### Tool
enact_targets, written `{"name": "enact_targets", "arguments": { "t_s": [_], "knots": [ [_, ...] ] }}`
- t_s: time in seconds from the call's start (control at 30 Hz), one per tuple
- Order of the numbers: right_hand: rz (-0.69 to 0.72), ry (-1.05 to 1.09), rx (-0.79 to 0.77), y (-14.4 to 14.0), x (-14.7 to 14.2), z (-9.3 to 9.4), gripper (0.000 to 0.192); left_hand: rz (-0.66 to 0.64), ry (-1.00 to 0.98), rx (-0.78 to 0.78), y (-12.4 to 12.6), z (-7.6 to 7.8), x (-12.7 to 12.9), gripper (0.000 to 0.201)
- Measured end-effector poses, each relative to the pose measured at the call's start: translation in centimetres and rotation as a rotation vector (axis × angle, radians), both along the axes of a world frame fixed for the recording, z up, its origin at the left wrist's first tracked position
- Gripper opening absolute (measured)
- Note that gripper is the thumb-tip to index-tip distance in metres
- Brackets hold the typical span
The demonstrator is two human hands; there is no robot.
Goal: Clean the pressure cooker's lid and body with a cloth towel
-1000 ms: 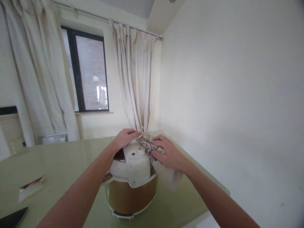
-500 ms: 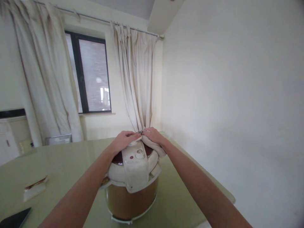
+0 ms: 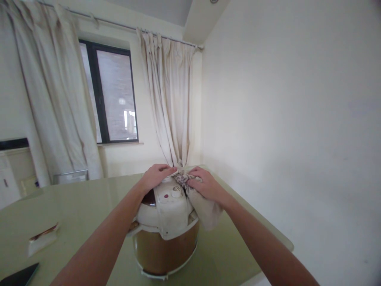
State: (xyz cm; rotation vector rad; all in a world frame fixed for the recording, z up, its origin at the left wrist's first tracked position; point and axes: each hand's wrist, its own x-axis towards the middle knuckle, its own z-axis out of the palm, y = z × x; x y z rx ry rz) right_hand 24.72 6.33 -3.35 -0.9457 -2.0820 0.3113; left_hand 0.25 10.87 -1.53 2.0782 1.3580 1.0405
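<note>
Left hand (image 3: 155, 175) lies atop the white cooker lid (image 3: 172, 216), grip unclear; right hand (image 3: 208, 186) clutches patterned cloth (image 3: 208, 212) against it.

A room in a home is suggested. Behind a broad, glossy, pale green table (image 3: 86, 206), a black-framed glass window (image 3: 116, 91) is flanked by long, gathered, cream fabric curtains (image 3: 177, 95). On the table, a round, brown-sided, white-lidded household appliance (image 3: 165, 250) is set; beyond the table's far left side, a white cabinet (image 3: 8, 174) is partly seen.

One appliance (image 3: 172, 218), one cloth (image 3: 206, 210), one table (image 3: 92, 206), two curtains (image 3: 56, 95) (image 3: 171, 87) (and one window (image 3: 116, 93))
</note>
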Motion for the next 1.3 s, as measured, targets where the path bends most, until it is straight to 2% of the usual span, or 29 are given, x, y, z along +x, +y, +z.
{"name": "enact_targets", "arguments": {
  "t_s": [0.13, 0.2, 0.27, 0.33, 0.43, 0.57, 0.63, 0.7, 0.77, 0.9, 1.0, 1.07, 1.17, 1.3],
  "knots": [
    [-0.150, -0.080, -0.115, 6.0, -2.1, 1.2, 0.026, -0.002, 0.018, -0.007, 0.0, 0.0, -0.2, 0.061],
    [-0.175, -0.104, -0.183, 8.3, -3.1, 1.6, 0.027, -0.001, 0.013, -0.013, 0.0, -0.1, -0.2, 0.061],
    [-0.169, -0.113, -0.207, 9.6, -3.7, 1.8, 0.028, 0.004, 0.004, -0.014, 0.1, -0.2, -0.2, 0.063],
    [-0.167, -0.104, -0.199, 9.7, -3.8, 1.6, 0.028, 0.004, 0.000, -0.004, 0.2, -0.3, -0.2, 0.064],
    [-0.159, -0.048, -0.137, 7.2, -2.8, 0.8, 0.024, 0.018, 0.022, 0.021, 0.2, -0.2, -0.1, 0.066],
    [-0.037, -0.011, 0.037, 0.4, -0.4, -0.8, 0.015, 0.037, 0.039, 0.078, 0.6, -0.4, 0.0, 0.060],
    [0.019, -0.007, 0.102, -2.4, 0.6, -1.5, 0.019, 0.044, 0.010, 0.119, 1.0, -0.7, -0.1, 0.053],
    [0.061, 0.025, 0.098, -3.2, 1.3, -2.0, 0.023, 0.046, -0.069, 0.118, 1.6, -1.1, -0.3, 0.043],
    [0.059, 0.065, 0.043, -1.6, 1.3, -2.0, 0.023, 0.049, -0.175, 0.060, 2.1, -1.4, -0.3, 0.042],
    [-0.071, 0.060, -0.119, 6.1, -0.7, -0.5, 0.020, 0.090, -0.269, 0.002, 2.4, -1.6, -0.3, 0.058],
    [0.005, -0.013, -0.246, 11.8, -3.5, 1.1, 0.018, 0.130, -0.234, 0.038, 2.3, -1.3, -0.2, 0.061],
    [0.064, -0.030, -0.307, 14.5, -5.0, 1.6, 0.022, 0.122, -0.209, 0.066, 2.1, -1.2, -0.2, 0.057],
    [0.072, 0.005, -0.370, 16.8, -5.8, 1.3, 0.027, 0.036, -0.202, 0.115, 1.5, -1.1, -0.2, 0.050],
    [0.038, 0.121, -0.401, 17.3, -4.7, -0.2, 0.026, -0.100, -0.136, 0.077, 0.6, -0.9, -0.2, 0.054]
  ]
}}
